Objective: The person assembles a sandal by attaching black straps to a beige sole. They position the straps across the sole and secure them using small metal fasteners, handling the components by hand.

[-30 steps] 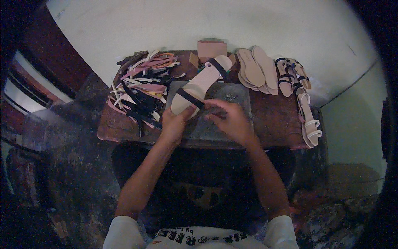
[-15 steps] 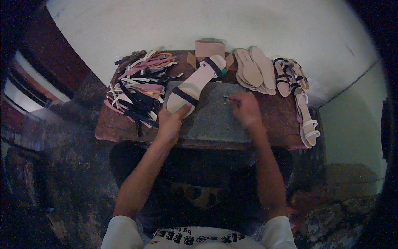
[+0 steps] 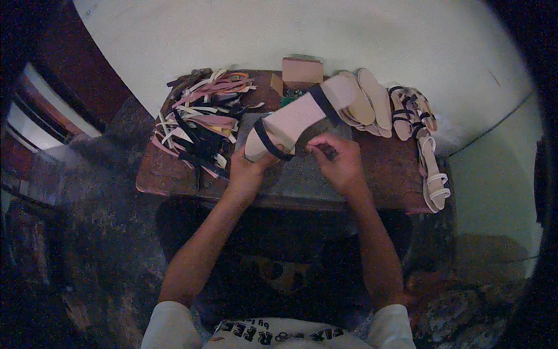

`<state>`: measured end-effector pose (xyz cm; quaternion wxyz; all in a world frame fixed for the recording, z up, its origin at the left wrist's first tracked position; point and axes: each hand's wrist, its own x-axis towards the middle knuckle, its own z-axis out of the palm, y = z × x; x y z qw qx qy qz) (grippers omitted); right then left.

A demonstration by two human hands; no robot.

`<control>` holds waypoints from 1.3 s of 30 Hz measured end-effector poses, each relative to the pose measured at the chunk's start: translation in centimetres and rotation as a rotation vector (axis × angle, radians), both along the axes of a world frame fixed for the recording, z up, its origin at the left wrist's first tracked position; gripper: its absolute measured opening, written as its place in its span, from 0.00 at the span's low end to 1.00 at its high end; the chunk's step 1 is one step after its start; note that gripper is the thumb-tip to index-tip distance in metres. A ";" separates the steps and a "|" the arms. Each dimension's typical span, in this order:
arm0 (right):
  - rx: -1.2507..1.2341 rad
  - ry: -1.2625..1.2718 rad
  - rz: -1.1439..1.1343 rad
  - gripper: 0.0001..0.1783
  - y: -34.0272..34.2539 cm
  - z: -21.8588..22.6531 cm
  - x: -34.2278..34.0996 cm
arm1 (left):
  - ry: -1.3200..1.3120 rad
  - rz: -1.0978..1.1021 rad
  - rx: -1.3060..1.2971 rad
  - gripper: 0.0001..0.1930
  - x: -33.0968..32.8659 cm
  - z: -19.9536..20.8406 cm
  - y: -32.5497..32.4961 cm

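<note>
My left hand (image 3: 250,170) grips the toe end of a pale pink sandal (image 3: 294,123), tilted with its heel end pointing up and to the right. Two black straps cross this sandal, one near the toe and one near the heel. Close to the sandal's right edge, my right hand (image 3: 337,160) is closed in a pinch, thumb against forefinger. Whatever lies between those fingertips is too small to make out. Beneath both hands is a grey slab (image 3: 296,177) on the wooden table (image 3: 383,180).
Loose straps (image 3: 200,122) in several colours heap on the left. An open box (image 3: 302,71) of small metal pieces stands at the back. Rightward lie beige soles (image 3: 374,96), black-strapped sandals (image 3: 402,113) and a white-strapped sandal (image 3: 433,174). A pale wall rises behind.
The sandal has turned clockwise and shifted right, its heel end now over the soles. My right hand has moved slightly left, from the slab toward the sandal's edge, still pinched.
</note>
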<state>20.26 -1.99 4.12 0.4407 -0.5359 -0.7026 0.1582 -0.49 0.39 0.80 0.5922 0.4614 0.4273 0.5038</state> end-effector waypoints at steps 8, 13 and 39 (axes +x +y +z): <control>0.007 0.182 0.062 0.08 -1.3 1.8 -1.2 | 0.065 -0.042 0.154 0.15 0.5 2.0 -1.1; 0.004 0.234 0.118 0.08 -1.4 1.7 -1.4 | 0.024 -0.047 0.157 0.13 0.6 2.1 -1.2; -0.154 0.338 0.105 0.07 -1.4 0.3 -2.3 | 0.049 -0.045 0.053 0.12 -0.1 1.8 -1.0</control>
